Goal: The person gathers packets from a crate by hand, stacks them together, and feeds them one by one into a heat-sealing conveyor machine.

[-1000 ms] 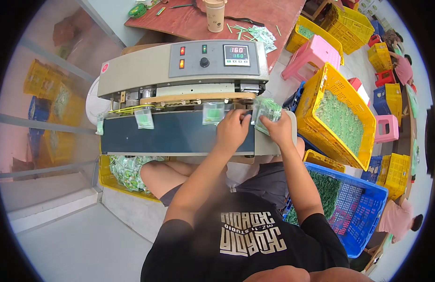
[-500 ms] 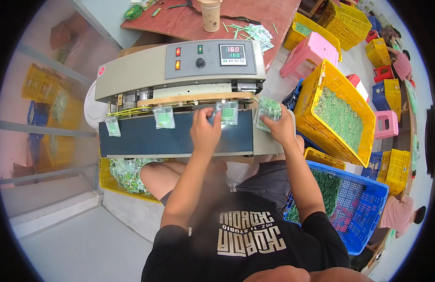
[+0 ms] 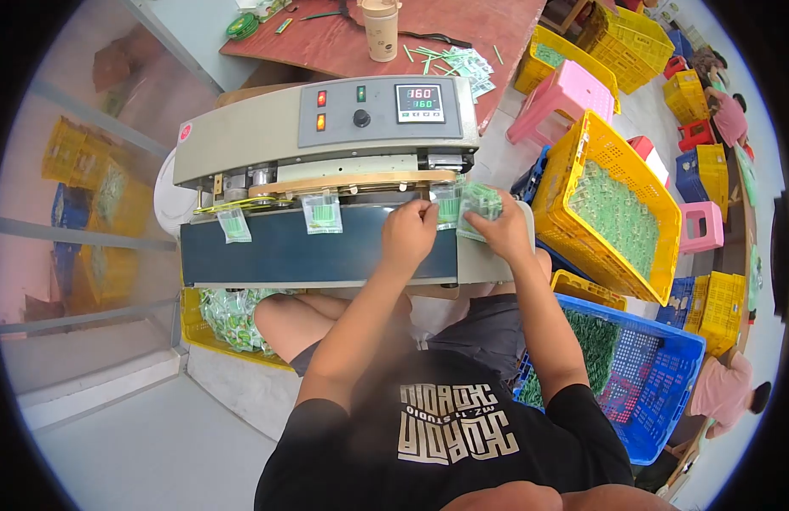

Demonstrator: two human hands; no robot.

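Note:
My left hand (image 3: 410, 234) pinches the left edge of a small clear packet (image 3: 447, 209) with green contents, at the right end of the band sealer (image 3: 241, 140). Close beside it, my right hand (image 3: 507, 230) grips a stack of similar packets (image 3: 480, 204), thumb on top. Two more packets hang by their upper edges from the sealer's belt, one near the middle (image 3: 323, 215) and one tilted at the left end (image 3: 233, 225). The sealer's display (image 3: 420, 102) reads 160 on both lines.
A yellow crate (image 3: 667, 238) of green packets stands at right, above a blue crate (image 3: 659, 375). Filled packets lie in a yellow crate (image 3: 190, 328) at lower left. A cup (image 3: 381, 34) stands on the red table (image 3: 301, 47). People sit along the far right.
My left hand has moved right, from a packet at the belt to one beside the stack. Packets on the belt have shifted left. My right hand has moved slightly left.

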